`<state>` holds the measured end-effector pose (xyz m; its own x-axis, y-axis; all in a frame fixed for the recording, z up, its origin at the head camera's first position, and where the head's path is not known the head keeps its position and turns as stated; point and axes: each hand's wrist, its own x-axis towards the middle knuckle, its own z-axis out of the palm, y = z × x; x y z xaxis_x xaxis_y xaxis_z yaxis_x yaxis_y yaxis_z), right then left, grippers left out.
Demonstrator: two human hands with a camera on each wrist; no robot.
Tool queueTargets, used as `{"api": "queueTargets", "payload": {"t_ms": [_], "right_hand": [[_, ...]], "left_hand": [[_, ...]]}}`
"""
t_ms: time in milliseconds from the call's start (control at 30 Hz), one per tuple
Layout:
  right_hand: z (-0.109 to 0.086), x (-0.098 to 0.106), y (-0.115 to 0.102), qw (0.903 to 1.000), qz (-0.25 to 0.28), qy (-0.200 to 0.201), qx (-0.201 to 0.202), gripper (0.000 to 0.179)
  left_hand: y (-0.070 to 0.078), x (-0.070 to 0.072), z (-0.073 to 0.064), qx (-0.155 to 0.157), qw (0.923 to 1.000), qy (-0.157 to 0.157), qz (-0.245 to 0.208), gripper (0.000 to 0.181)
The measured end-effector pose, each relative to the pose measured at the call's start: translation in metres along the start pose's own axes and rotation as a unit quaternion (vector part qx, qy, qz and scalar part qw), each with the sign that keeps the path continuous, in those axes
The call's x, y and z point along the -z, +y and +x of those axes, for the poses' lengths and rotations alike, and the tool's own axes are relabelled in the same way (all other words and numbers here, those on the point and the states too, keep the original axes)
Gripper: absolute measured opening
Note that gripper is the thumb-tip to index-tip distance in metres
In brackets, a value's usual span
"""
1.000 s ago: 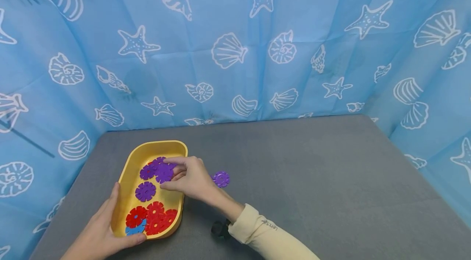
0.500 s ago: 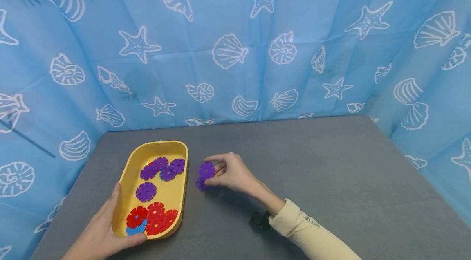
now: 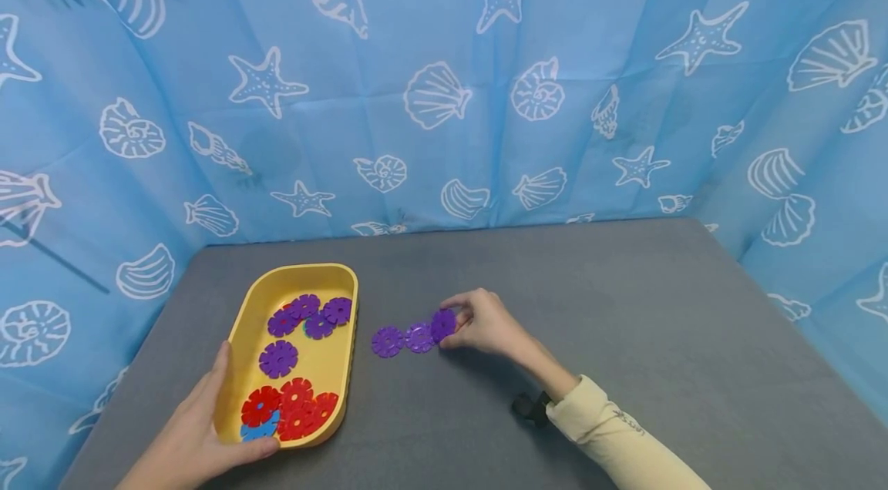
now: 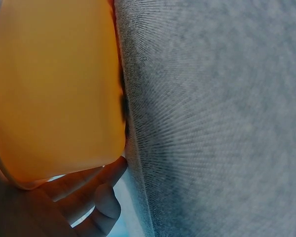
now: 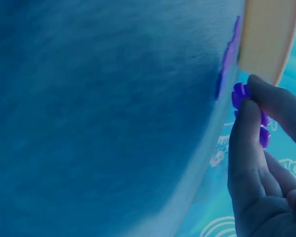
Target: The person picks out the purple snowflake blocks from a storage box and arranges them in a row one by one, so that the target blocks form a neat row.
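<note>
My right hand [image 3: 489,324] pinches a purple snowflake disc [image 3: 442,324] between thumb and fingers, low over the grey table. In the right wrist view the disc [image 5: 265,136] stands on edge between the fingertips. Just left of it, two purple discs [image 3: 388,341] lie side by side on the table, and the held one overlaps the nearer in the head view. My left hand [image 3: 190,428] grips the near left corner of a yellow tray [image 3: 322,359], thumb along the front rim and fingers along the side. Fingers show against the tray wall [image 4: 54,89] in the left wrist view.
Inside the tray, several purple discs [image 3: 278,359] lie toward the far end and middle. Red discs [image 3: 296,394] and a blue one [image 3: 258,431] are piled at the near end. A blue shell-print curtain [image 3: 430,151] borders the back and sides of the grey table [image 3: 624,305].
My right hand has lifted a purple disc out of the tray and carried it right, past the two discs on the table. My left hand has stayed on the tray corner.
</note>
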<state>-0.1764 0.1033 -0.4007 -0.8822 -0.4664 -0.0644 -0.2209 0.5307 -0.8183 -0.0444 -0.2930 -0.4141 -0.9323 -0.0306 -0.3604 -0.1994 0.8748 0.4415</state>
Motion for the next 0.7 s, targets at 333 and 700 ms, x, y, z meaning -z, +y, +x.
{"api": "queueTargets", "payload": {"t_ms": [333,700], "right_hand": [[-0.0016,-0.0001,0.0062,0.9972,-0.065,0.018,-0.033,0.057],[-0.004,-0.0041,0.0091,0.9941,-0.092,0.034,-0.046,0.054]], "left_hand": [[0.0008,0.0005,0.0014,0.003,1.0,-0.003,0.003,0.148],[-0.0004,0.0006,0.0014,0.002,1.0,-0.006,0.002,0.146]]}}
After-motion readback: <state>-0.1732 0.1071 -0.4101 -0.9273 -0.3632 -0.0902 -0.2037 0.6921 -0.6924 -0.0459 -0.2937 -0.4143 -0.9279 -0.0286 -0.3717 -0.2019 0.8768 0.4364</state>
